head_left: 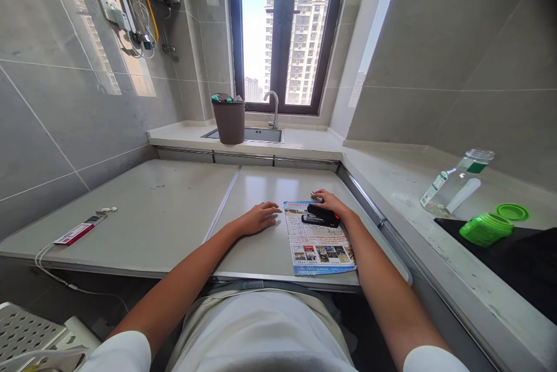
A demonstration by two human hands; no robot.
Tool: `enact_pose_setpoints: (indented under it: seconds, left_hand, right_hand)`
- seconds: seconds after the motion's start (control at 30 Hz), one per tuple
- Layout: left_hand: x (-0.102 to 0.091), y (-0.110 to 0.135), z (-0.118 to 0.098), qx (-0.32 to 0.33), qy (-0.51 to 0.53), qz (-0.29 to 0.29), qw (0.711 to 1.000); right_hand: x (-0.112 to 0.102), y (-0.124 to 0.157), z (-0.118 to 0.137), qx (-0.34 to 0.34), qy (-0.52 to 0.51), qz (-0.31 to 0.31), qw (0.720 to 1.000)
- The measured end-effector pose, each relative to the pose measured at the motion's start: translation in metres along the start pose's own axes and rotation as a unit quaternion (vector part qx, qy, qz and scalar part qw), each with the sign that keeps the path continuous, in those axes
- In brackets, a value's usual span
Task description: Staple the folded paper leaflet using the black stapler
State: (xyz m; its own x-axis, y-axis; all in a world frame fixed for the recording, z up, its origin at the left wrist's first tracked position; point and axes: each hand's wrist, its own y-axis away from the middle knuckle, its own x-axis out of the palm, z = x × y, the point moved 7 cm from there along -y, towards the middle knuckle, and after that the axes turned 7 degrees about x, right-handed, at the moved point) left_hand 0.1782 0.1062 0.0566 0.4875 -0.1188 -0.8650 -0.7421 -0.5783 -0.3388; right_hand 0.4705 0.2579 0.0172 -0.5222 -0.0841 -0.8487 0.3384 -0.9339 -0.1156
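On the table (pixel 174 209), stapler (pixel 319 216) overlies leaflet (pixel 322 241), right hand (pixel 331 201) curled (grip unclear), left hand (pixel 260 219) open, empty.

The left forearm (pixel 191 276) slants from lower left toward the centre, the left hand (pixel 259 219) palm-down, fingers extended; the right forearm (pixel 376 267) rises from lower right, the right hand (pixel 331 201) lightly curled.

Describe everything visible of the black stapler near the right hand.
The long black stapler, seemingly plastic, sits upright on the colourful printed paper sheet, toward its far edge. Its upper arm and base spread apart in a wedge toward the left; a red spot marks the right end, and pale marking shows low on its side. The bare right hand is close against it; exact contact is unclear.
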Motion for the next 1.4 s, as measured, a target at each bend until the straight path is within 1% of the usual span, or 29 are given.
enact_pose_setpoints:
  seconds: [0.07,0.13,0.27,0.37,0.53,0.7,0.83,0.93,1.1,1.23,1.3,1.4]
  left_hand:
    - [0.006,-0.002,-0.009,0.031,0.007,0.031,0.999]
    - [0.011,-0.003,-0.013,0.047,0.007,0.061,0.997]
    - [0.016,-0.003,-0.009,0.042,0.003,0.080,0.996]
    - [0.017,-0.003,-0.003,0.022,-0.004,0.084,0.996]
    - [0.011,-0.001,0.009,-0.039,-0.030,0.062,0.997]
    - [0.003,-0.001,0.013,-0.063,-0.074,0.032,0.995]
    - [-0.003,-0.002,0.020,-0.094,-0.123,-0.002,0.988]
    - [-0.002,-0.001,0.026,-0.115,-0.146,-0.015,0.982]
    - [0.002,-0.002,0.031,-0.103,-0.126,-0.025,0.986]
    - [0.000,-0.004,0.039,-0.103,-0.094,-0.017,0.990]
    - [-0.001,-0.004,0.043,-0.105,-0.097,-0.014,0.990]
    - [-0.003,-0.003,0.048,-0.121,-0.121,-0.021,0.985]
  right_hand:
    - [0.000,0.001,0.005,-0.011,-0.004,0.000,1.000]
    - [0.002,0.002,0.012,-0.020,-0.009,0.007,1.000]
    - [0.010,0.002,0.027,-0.041,-0.016,0.038,0.998]
    - [0.017,0.001,0.037,-0.053,-0.013,0.043,0.998]
    - [0.023,0.002,0.058,-0.077,-0.031,0.045,0.996]
    - [0.029,0.012,0.085,-0.113,-0.069,0.072,0.989]
    - [0.035,0.019,0.097,-0.088,-0.063,0.090,0.990]
    - [0.042,0.023,0.107,-0.074,-0.071,0.102,0.989]
    - [0.050,0.027,0.125,-0.086,-0.080,0.130,0.984]
    - [0.042,0.027,0.129,-0.123,-0.098,0.111,0.981]
    - [0.035,0.027,0.125,-0.129,-0.100,0.098,0.982]
    - [0.029,0.028,0.118,-0.138,-0.070,0.098,0.983]
